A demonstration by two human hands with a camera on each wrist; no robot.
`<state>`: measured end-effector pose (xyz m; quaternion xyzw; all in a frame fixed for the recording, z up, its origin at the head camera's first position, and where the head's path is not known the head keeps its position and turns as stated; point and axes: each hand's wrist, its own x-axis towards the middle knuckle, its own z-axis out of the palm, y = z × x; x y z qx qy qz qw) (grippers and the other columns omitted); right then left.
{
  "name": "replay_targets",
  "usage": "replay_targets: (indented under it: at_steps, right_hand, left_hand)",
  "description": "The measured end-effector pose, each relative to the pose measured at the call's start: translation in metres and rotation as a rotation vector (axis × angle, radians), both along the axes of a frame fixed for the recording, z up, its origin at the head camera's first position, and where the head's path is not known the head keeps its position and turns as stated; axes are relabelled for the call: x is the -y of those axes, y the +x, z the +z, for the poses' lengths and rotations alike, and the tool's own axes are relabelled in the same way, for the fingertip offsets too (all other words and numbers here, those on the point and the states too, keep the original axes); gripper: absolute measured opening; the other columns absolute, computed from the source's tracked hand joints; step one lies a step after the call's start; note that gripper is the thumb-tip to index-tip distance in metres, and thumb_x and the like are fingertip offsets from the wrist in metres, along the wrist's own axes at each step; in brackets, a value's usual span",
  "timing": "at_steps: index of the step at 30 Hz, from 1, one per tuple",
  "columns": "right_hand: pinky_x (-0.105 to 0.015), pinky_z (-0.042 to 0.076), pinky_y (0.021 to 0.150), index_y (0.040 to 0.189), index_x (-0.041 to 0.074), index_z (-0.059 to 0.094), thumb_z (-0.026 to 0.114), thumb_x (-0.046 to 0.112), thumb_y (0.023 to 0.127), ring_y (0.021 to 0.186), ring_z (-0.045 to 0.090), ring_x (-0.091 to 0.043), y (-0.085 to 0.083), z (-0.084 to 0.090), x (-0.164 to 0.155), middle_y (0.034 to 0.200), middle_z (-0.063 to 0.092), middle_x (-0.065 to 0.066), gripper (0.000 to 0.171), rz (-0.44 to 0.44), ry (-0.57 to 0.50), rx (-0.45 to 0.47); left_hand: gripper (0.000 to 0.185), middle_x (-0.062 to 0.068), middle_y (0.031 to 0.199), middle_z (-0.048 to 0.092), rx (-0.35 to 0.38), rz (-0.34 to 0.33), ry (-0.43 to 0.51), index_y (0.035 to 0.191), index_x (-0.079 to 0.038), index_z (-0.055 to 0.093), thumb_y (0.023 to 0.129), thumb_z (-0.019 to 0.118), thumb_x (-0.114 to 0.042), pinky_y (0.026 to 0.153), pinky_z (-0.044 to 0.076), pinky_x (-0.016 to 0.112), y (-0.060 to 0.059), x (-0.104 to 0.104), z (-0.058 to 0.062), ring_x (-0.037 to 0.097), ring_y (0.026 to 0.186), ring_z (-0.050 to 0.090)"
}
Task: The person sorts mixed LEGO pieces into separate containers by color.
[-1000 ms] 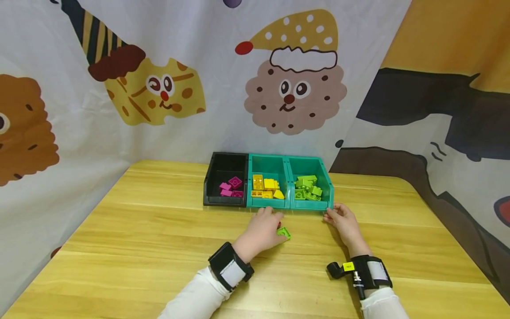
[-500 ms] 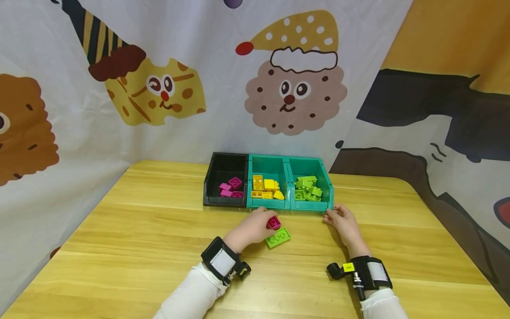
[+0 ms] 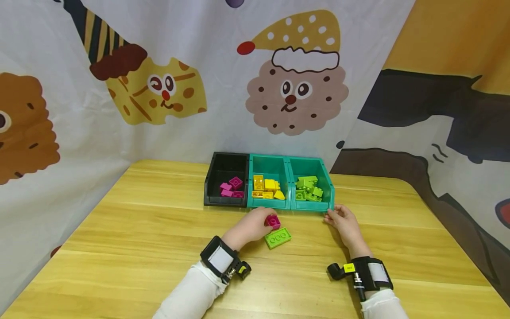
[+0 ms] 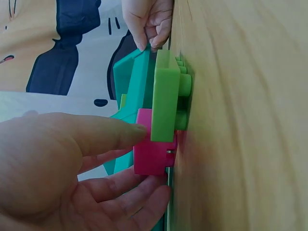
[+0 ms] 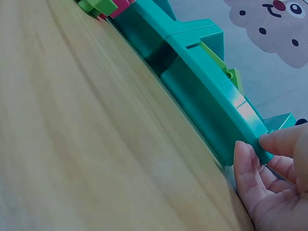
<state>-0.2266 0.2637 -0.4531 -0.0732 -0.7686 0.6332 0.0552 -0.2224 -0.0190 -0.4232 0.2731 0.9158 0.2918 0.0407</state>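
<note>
My left hand point(image 3: 252, 227) pinches a pink toy building brick point(image 3: 273, 222) between thumb and fingertips, low over the table in front of the bins. Right beside that brick lies a lime green building brick point(image 3: 278, 238), hollow underside up; the left wrist view shows its studs point(image 4: 185, 84) facing the tabletop. With thumb and fingers, my right hand point(image 3: 343, 223) holds the front right corner of the right teal bin point(image 3: 311, 205). In the right wrist view the thumb sits on the bin's rim point(image 5: 248, 115) and the fingers are at its outer side.
A black bin point(image 3: 225, 201) with several pink bricks point(image 3: 227, 193) stands left of the middle teal bin point(image 3: 268, 204), which holds yellow bricks point(image 3: 271, 184). Green bricks point(image 3: 307, 182) lie in the right bin. Behind the wooden table point(image 3: 139, 230) hangs a printed cloth point(image 3: 223, 128).
My left hand has drawn left and back, uncovering the green brick and showing the pink brick in its fingers. It barely shifts over the last half second. My right hand stays on the bin's corner.
</note>
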Motion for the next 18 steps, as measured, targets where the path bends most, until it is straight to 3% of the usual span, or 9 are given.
replay_targets:
  at_steps: [10,18]
  right_hand:
    - [-0.015,0.051,0.075,0.125,-0.009,0.037,0.046,0.011,0.099,0.083,0.058,-0.001,0.001,0.001,0.000,0.096,0.052,-0.004,0.034,0.003,-0.007,0.004]
    - [-0.015,0.051,0.075,0.125,-0.010,0.037,0.046,0.010,0.099,0.080,0.057,0.001,0.000,0.001,0.001,0.095,0.052,-0.003,0.034,0.001,-0.006,-0.005]
  left_hand:
    - [0.031,0.009,0.108,0.064,-0.007,0.005,0.068,0.116,-0.003,0.062,0.085,0.067,-0.008,0.087,0.049,0.032,-0.002,0.003,0.002,0.019,0.095,0.057]
    - [0.027,0.008,0.096,0.067,-0.016,0.018,0.121,0.110,-0.001,0.066,0.085,0.068,-0.009,0.073,0.049,0.026,-0.006,0.013,0.014,0.014,0.081,0.056]
